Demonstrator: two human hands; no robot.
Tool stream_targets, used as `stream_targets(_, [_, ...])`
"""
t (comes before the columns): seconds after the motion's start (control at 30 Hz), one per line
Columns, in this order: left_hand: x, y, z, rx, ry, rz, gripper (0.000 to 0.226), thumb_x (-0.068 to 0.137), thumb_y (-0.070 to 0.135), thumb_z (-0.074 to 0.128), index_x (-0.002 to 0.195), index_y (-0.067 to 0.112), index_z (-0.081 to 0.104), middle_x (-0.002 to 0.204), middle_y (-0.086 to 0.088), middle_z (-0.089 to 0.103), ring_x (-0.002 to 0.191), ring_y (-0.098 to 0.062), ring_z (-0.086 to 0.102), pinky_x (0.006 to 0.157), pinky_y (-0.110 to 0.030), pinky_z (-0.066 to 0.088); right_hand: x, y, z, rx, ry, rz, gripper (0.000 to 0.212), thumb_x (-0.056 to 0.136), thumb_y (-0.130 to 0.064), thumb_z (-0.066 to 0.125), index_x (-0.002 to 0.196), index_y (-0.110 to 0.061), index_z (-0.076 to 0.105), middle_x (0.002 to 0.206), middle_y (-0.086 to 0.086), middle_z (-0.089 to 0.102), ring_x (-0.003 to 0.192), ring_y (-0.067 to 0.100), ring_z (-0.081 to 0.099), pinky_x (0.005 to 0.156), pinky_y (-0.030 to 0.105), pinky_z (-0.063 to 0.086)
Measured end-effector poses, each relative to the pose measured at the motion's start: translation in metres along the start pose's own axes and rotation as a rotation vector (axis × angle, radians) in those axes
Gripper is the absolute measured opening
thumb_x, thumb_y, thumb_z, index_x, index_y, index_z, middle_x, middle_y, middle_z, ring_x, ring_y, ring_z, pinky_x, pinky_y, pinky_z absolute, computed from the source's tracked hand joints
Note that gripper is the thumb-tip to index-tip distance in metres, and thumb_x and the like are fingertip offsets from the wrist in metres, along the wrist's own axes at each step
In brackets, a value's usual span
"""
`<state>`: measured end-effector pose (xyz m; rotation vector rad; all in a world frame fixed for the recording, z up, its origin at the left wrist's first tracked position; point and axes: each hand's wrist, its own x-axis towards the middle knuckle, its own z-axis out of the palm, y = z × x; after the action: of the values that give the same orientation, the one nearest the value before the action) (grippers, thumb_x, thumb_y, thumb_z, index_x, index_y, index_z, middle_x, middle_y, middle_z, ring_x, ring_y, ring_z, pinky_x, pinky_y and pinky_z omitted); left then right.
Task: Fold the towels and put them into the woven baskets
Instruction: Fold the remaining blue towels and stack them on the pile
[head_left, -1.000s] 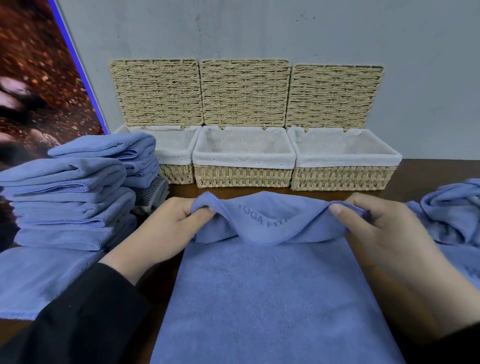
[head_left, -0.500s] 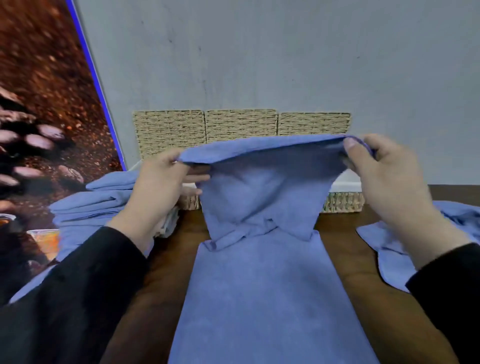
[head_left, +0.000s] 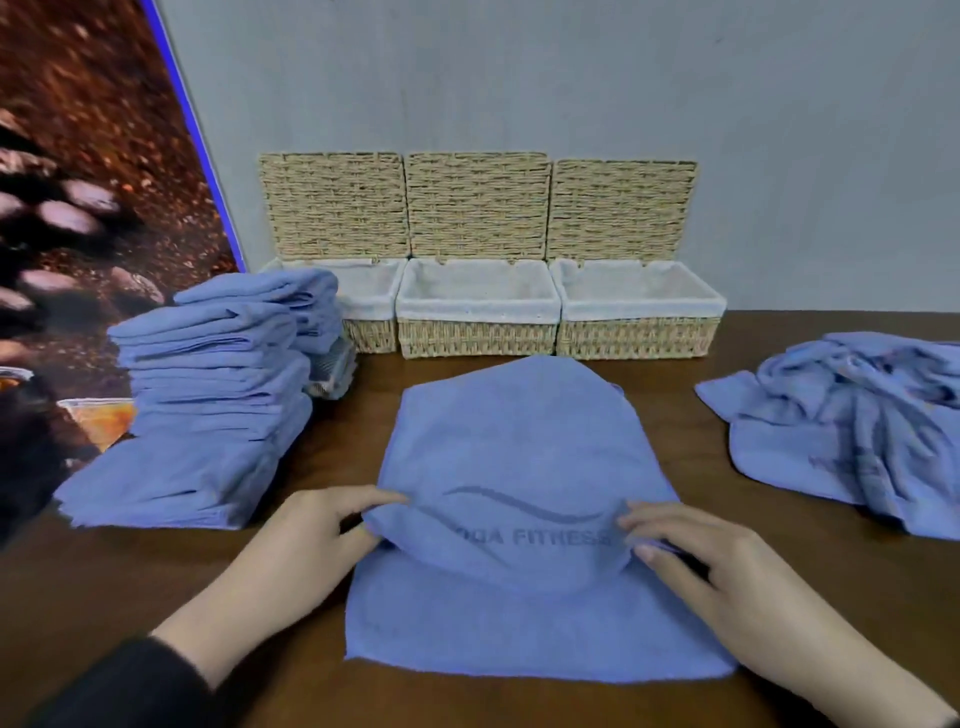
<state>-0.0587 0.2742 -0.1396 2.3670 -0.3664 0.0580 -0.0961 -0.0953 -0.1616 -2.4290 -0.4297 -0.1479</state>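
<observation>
At centre frame, the blue towel (head_left: 519, 467) lies on the table (head_left: 779, 545), its far half folded forward. The left hand (head_left: 311, 540) and right hand (head_left: 696, 561) pinch the folded edge's two corners between them.

- The three woven baskets (head_left: 476, 312) stand in a row against the wall, touching side to side; their lids stand upright behind them, so each opening is reachable from above and the front.
- The stack of folded towels (head_left: 208, 395) rises at the left and overlaps the left basket's front corner, partly blocking that approach.
- The heap of unfolded towels (head_left: 852, 431) takes the right side of the table (head_left: 691, 415).
- Bare strips of table run between the centre towel (head_left: 519, 452) and each pile.
- The centre towel's far edge lies just before the middle basket.
</observation>
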Motion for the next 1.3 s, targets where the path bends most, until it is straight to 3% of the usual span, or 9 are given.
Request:
stream_targets(0.2, [0.032, 0.005, -0.007, 0.093, -0.014, 0.055, 0.032, 0.100, 0.016, 0.053, 0.098, 0.037, 0.077, 0.098, 0.019, 0.075, 0.101, -0.006, 0.068, 0.088, -0.034, 0.053, 0.031, -0.004, -0.007, -0.055, 0.059, 0.048, 0.014, 0.100, -0.031, 0.057, 0.094, -0.028, 0.069, 0.101, -0.010, 0.070, 0.101, 0.008, 0.065, 0.091, 0.031, 0.050])
stream_targets(0.33, [0.039, 0.013, -0.018, 0.074, 0.195, 0.072, 0.024, 0.099, 0.013, 0.053, 0.096, 0.022, 0.076, 0.086, -0.005, 0.074, 0.082, -0.017, 0.065, 0.076, -0.034, 0.048, 0.036, -0.030, -0.029, -0.021, 0.333, 0.015, 0.014, 0.101, -0.024, 0.058, 0.095, -0.027, 0.069, 0.094, -0.010, 0.068, 0.092, 0.006, 0.062, 0.079, 0.023, 0.044])
stream_targets(0.43, [0.009, 0.011, -0.014, -0.022, 0.106, 0.148, 0.033, 0.099, 0.007, 0.057, 0.107, 0.030, 0.078, 0.098, 0.014, 0.076, 0.093, -0.001, 0.068, 0.080, -0.024, 0.052, 0.007, -0.040, -0.028, 0.005, 0.245, -0.109, 0.012, 0.100, -0.030, 0.056, 0.096, -0.030, 0.067, 0.100, -0.010, 0.067, 0.096, 0.008, 0.064, 0.080, 0.026, 0.046])
stream_targets(0.53, [-0.008, -0.023, 0.000, 0.062, -0.066, 0.173, 0.048, 0.094, 0.003, 0.067, 0.121, 0.043, 0.070, 0.125, 0.024, 0.067, 0.124, 0.005, 0.057, 0.102, -0.013, 0.043, -0.019, -0.024, -0.010, -0.021, -0.020, -0.095, 0.015, 0.095, -0.022, 0.065, 0.090, -0.035, 0.061, 0.106, -0.013, 0.063, 0.111, 0.005, 0.064, 0.086, 0.030, 0.049])
stream_targets(0.73, [-0.009, -0.043, 0.001, 0.132, -0.142, 0.281, 0.044, 0.087, 0.050, 0.066, 0.130, 0.049, 0.057, 0.129, 0.050, 0.043, 0.135, 0.021, 0.031, 0.115, -0.006, 0.017, -0.025, -0.013, -0.008, -0.063, -0.092, -0.140, 0.019, 0.092, -0.018, 0.071, 0.087, -0.033, 0.059, 0.117, -0.017, 0.058, 0.129, 0.000, 0.054, 0.098, 0.015, 0.040])
stream_targets(0.9, [-0.017, -0.044, -0.009, 0.181, -0.113, 0.257, 0.062, 0.073, 0.085, 0.054, 0.123, 0.049, 0.065, 0.147, 0.025, 0.040, 0.139, 0.022, 0.022, 0.117, -0.009, 0.012, -0.033, 0.001, -0.022, -0.184, -0.191, -0.131, 0.027, 0.087, -0.065, 0.063, 0.108, -0.048, 0.060, 0.134, -0.023, 0.052, 0.131, 0.008, 0.048, 0.106, 0.015, 0.030])
stream_targets(1.1, [-0.015, -0.031, -0.004, 0.357, 0.202, 0.393, 0.059, 0.097, 0.066, 0.042, 0.083, 0.025, 0.081, 0.129, 0.005, 0.068, 0.128, -0.002, 0.056, 0.110, -0.031, 0.036, -0.031, 0.008, -0.022, -0.306, -0.024, -0.172, 0.012, 0.086, -0.033, 0.065, 0.097, -0.038, 0.064, 0.115, -0.026, 0.056, 0.103, 0.006, 0.060, 0.094, 0.029, 0.039])
stream_targets(1.2, [-0.018, 0.007, 0.012, 0.304, 0.201, 0.530, 0.048, 0.100, 0.057, 0.049, 0.096, 0.021, 0.080, 0.108, 0.010, 0.075, 0.105, -0.009, 0.067, 0.097, -0.032, 0.043, -0.027, -0.005, -0.012, -0.286, 0.051, -0.172, 0.013, 0.088, -0.026, 0.064, 0.092, -0.037, 0.057, 0.099, -0.024, 0.058, 0.100, 0.006, 0.058, 0.093, 0.026, 0.040])
stream_targets(1.3, [-0.023, 0.055, 0.045, 0.254, 0.065, 0.501, 0.064, 0.089, 0.074, 0.050, 0.133, 0.029, 0.063, 0.125, 0.016, 0.067, 0.116, -0.004, 0.056, 0.102, -0.025, 0.036, -0.018, -0.038, -0.008, -0.135, 0.135, -0.103, 0.014, 0.094, -0.027, 0.063, 0.091, -0.039, 0.058, 0.091, -0.020, 0.061, 0.094, 0.009, 0.057, 0.077, 0.014, 0.040])
